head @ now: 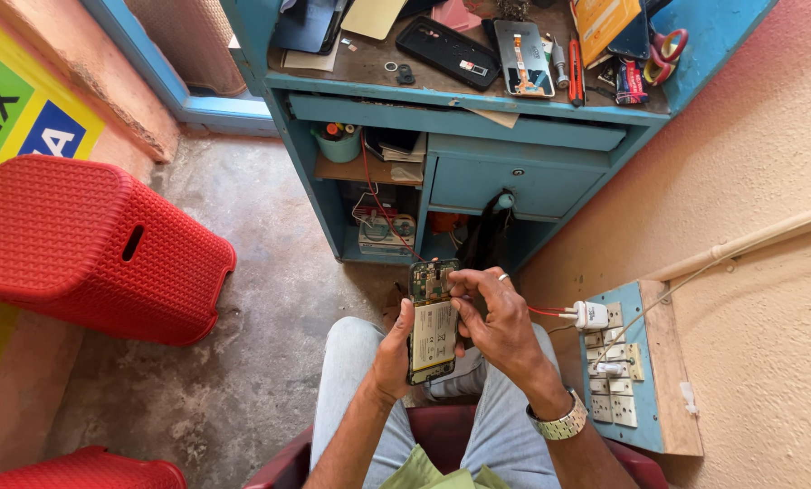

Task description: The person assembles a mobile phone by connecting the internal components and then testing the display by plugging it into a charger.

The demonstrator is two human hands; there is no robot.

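While the left hand clasps the opened black smartphone with exposed pale battery above the lap, steadying it, the right hand pinches fingertips at its upper circuit board.

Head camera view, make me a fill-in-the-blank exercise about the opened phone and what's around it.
1. The left hand grips the opened phone, whose back cover is ____.
2. The right hand wears a metal ____ on its wrist.
3. The plastic stool on the floor to the left is ____ in colour.
4. The white charger is plugged into the switchboard mounted on the ____.

Missing words: off; watch; red; wall
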